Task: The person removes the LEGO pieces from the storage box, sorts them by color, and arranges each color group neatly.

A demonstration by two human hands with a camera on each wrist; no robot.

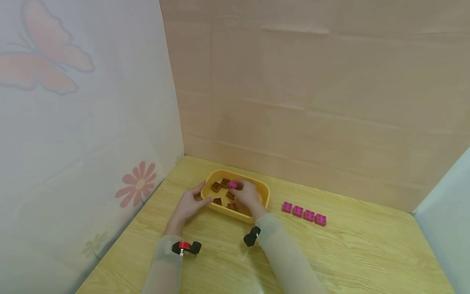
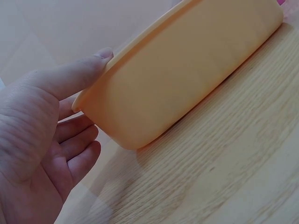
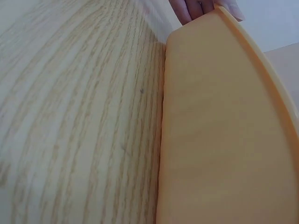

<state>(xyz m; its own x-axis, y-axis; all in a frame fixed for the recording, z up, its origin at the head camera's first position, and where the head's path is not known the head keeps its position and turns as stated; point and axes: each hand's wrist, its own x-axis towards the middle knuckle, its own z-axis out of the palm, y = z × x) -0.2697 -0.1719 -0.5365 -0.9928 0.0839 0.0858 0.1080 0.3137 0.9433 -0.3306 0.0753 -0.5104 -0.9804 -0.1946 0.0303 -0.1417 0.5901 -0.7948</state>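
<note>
A yellow plastic bin (image 1: 263, 192) stands on the table with several brown toy bricks (image 1: 216, 187) inside. My left hand (image 1: 188, 205) grips its left end; in the left wrist view the thumb of that hand (image 2: 39, 121) lies on the rim of the bin (image 2: 177, 79) and the other fingers are around the corner. Reaching inside, my right hand (image 1: 247, 193) pinches a pink toy brick (image 1: 233, 185) above the brown ones. The right wrist view has only the bin's outer wall (image 3: 219, 116) and some left-hand fingers; the right hand is out of sight there.
To the right of the bin, several pink bricks (image 1: 298, 211) lie in a slanting row on the wooden table (image 1: 360, 245). A brown sheet (image 1: 312, 102) hangs behind the table, and a pale printed sheet (image 1: 110, 118) borders its left side.
</note>
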